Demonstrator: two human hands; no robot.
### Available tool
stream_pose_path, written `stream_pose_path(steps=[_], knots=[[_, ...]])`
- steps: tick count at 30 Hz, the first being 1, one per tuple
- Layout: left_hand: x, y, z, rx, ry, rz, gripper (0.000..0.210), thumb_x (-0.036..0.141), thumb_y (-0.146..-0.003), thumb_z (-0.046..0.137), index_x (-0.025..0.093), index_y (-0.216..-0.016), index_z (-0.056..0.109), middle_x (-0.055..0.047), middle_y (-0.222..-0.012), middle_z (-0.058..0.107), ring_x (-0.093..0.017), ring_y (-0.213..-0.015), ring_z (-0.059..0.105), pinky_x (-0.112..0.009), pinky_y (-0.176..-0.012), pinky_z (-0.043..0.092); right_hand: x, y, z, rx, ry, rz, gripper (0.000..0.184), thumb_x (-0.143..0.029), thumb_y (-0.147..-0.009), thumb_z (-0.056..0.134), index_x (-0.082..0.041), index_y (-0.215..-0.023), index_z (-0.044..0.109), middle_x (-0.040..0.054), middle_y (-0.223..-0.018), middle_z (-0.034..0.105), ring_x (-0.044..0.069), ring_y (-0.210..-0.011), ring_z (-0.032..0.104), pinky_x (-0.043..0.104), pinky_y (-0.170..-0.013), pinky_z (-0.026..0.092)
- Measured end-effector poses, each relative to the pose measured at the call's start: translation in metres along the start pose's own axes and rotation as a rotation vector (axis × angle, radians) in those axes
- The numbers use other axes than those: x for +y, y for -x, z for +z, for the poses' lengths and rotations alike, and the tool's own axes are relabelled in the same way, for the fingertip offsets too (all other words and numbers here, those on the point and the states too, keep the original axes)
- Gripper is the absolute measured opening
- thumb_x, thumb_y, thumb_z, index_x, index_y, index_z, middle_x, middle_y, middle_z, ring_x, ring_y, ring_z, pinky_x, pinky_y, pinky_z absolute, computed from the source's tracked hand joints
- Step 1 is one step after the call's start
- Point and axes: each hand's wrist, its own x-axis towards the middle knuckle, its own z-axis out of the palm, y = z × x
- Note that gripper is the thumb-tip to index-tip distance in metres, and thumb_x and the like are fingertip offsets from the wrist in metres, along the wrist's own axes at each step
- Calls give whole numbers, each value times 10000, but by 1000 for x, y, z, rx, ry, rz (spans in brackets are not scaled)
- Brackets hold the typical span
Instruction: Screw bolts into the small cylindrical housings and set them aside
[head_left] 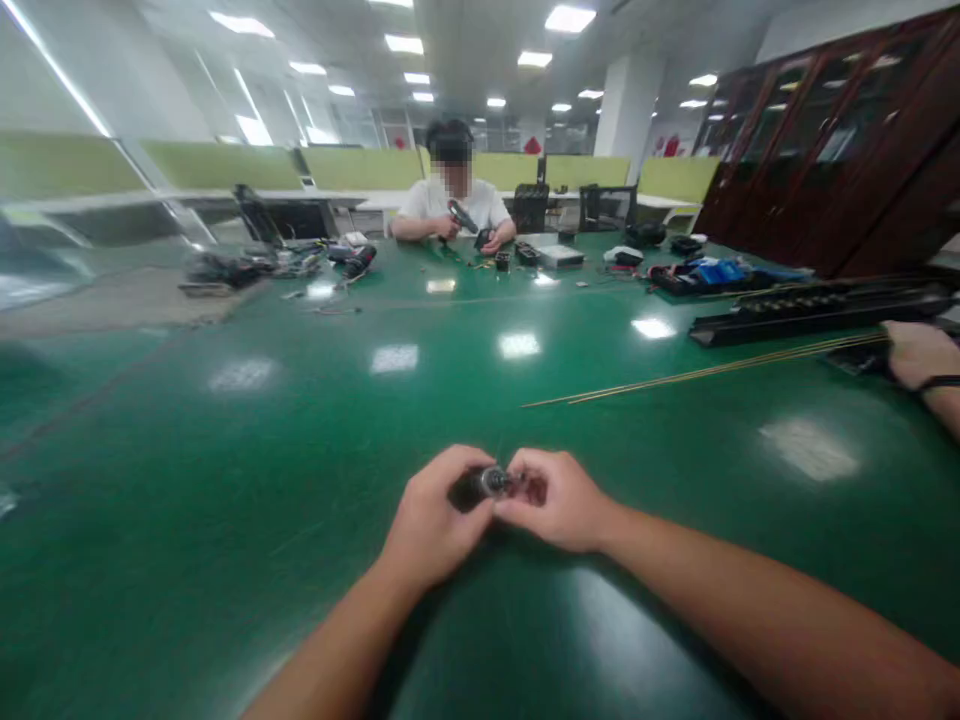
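Observation:
Close to the front of the green table, my left hand [435, 518] is wrapped round a dark cylindrical part [494, 481] with a round metallic end. That end points right, toward my other hand. My right hand [561, 503] is closed with thumb and fingers curled at the metal tip. Whatever those fingers pinch is small and blurred, so I cannot make it out. The hands nearly touch each other, and most of the dark body is hidden in my left palm.
Thin brass-coloured rods [675, 378] reach in from the right, beside another person's hand [921, 355]. Black rails [817, 312] lie behind them. Across the table [300, 420] a person in white [454, 200] holds a dark tool. Cables and tools [356, 260] lie at the far left.

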Motion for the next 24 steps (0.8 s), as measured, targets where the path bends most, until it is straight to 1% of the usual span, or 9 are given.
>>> stream_pose_path(steps=[4,8,13,15,18,24], knots=[[1,1,-2,11,-21,40,235,83,-779,660,209,-974,629,-4,-931,636,-154,-876,591,-279,-788,462,-1,2,-1,30,-18,-11,258,-371,-774,743,-180,-858,592,-47,-652,551,97,-556,492,208,-533,376],[4,0,-3,4,-25,38,217,88,-787,658,209,-967,645,-15,-930,635,-162,-884,594,-283,-788,461,-1,2,-3,55,-18,-31,208,-315,-780,728,-181,-884,608,-50,-649,546,96,-550,487,205,-529,370],[7,-1,-4,-11,-7,27,204,102,-784,667,202,-961,668,-27,-927,637,-167,-881,601,-284,-788,468,-2,2,-6,50,-4,-63,162,-289,-786,715,-164,-868,654,-25,-686,595,106,-581,518,212,-557,386],[7,0,-3,-37,-1,34,213,105,-786,668,211,-971,677,-26,-934,632,-164,-887,599,-280,-790,471,-1,2,-7,43,-8,-79,146,-293,-797,707,-158,-837,669,-12,-710,617,114,-613,537,217,-584,400],[6,1,-3,-61,-6,50,245,120,-789,680,229,-1008,694,-23,-956,627,-158,-903,600,-271,-801,477,1,0,-7,40,-16,-81,139,-289,-810,693,-154,-783,670,-10,-697,614,118,-625,541,219,-593,400],[5,0,-3,-25,-55,46,230,193,-817,706,242,-1041,716,-24,-974,639,-148,-898,616,-257,-792,487,2,-1,-6,52,-72,-68,128,-282,-824,673,-159,-790,660,-8,-709,631,122,-638,559,229,-626,417]])
